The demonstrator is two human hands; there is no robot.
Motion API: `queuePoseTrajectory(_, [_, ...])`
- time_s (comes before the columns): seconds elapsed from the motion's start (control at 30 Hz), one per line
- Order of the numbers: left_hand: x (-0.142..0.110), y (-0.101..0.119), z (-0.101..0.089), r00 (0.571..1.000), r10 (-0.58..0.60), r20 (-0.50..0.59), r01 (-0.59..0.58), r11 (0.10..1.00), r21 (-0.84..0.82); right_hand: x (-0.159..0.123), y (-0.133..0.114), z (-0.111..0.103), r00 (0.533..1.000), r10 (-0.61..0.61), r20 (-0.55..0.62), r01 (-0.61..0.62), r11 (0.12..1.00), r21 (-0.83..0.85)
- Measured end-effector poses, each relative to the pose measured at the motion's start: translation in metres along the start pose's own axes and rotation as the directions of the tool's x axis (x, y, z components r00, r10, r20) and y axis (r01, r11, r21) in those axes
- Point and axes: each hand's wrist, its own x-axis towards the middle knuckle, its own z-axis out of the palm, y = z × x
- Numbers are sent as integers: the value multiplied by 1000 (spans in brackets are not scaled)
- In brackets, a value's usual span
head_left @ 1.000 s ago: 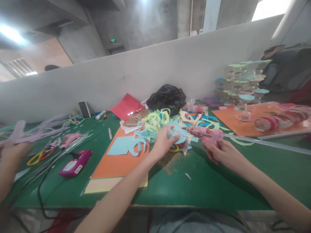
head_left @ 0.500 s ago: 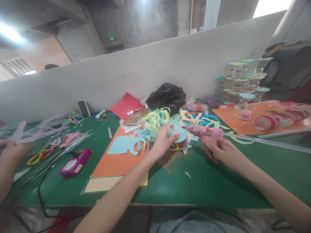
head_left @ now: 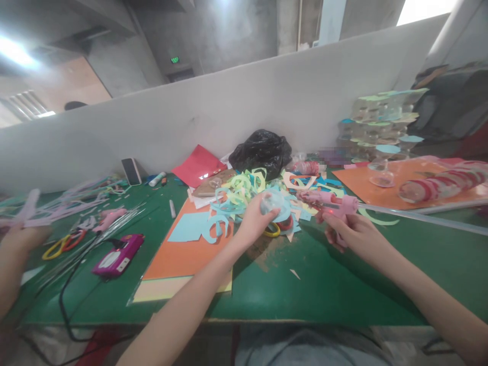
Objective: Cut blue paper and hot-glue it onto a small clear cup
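My left hand (head_left: 259, 216) is closed around a clear plastic cup (head_left: 271, 201), held over the heap of cut paper strips. In my right hand (head_left: 343, 229) is a pink hot glue gun (head_left: 331, 202), its nozzle pointing left towards the cup with a small gap between them. A long clear glue stick (head_left: 419, 218) runs out of the gun's back to the right. Beneath the cup lie the yellow-handled scissors (head_left: 272, 231), partly hidden by paper. The heap of paper strips (head_left: 244, 185) is green, blue and yellow.
Orange card (head_left: 168, 259) and blue paper (head_left: 185, 227) lie left of my hands. A magenta power socket box (head_left: 119, 255), a second pink glue gun (head_left: 112, 218) and scissors (head_left: 63, 247) sit further left, near another person's hand (head_left: 28, 236). Behind stand a black bag (head_left: 263, 152) and stacked cups (head_left: 381, 122).
My right hand has drawn the glue gun slightly right, away from the cup. The left hand stays nearly in place, with the cup turned a little.
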Motion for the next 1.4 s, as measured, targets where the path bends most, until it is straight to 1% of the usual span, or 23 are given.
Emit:
queuePoseTrajectory(0.17, [-3, 2, 5, 995, 73, 67, -73, 997, 9, 0, -6, 2, 1000, -23, 5, 23, 1000, 18])
queuePoseTrajectory(0.4, [-3, 4, 8, 983, 135, 120, -138, 990, 17, 2, -1, 1, 998, -38, 52, 42, 996, -79])
queuePoseTrajectory(0.53, [-4, 4, 11, 980, 143, 137, -148, 989, 24, 2, 0, 1, 997, -38, 60, 45, 992, -117])
queuePoseTrajectory(0.7, [-5, 5, 12, 981, 143, 131, -147, 989, 23, 3, 0, 1, 996, -52, 68, 65, 978, -200])
queuePoseTrajectory(0.9, [-6, 6, 12, 980, 146, 136, -151, 988, 28, 5, 5, 0, 996, -57, 66, 68, 982, -178])
queuePoseTrajectory(1.03, [-6, 6, 11, 979, 143, 143, -149, 988, 36, 3, 1, 0, 997, -62, 51, 71, 978, -198])
queuePoseTrajectory(1.17, [-7, 6, 11, 979, 146, 145, -152, 988, 37, 1, -4, 1, 996, -66, 62, 78, 973, -217])
queuePoseTrajectory(1.4, [-6, 5, 11, 976, 153, 155, -161, 986, 45, 0, -6, 1, 997, -60, 44, 69, 969, -239])
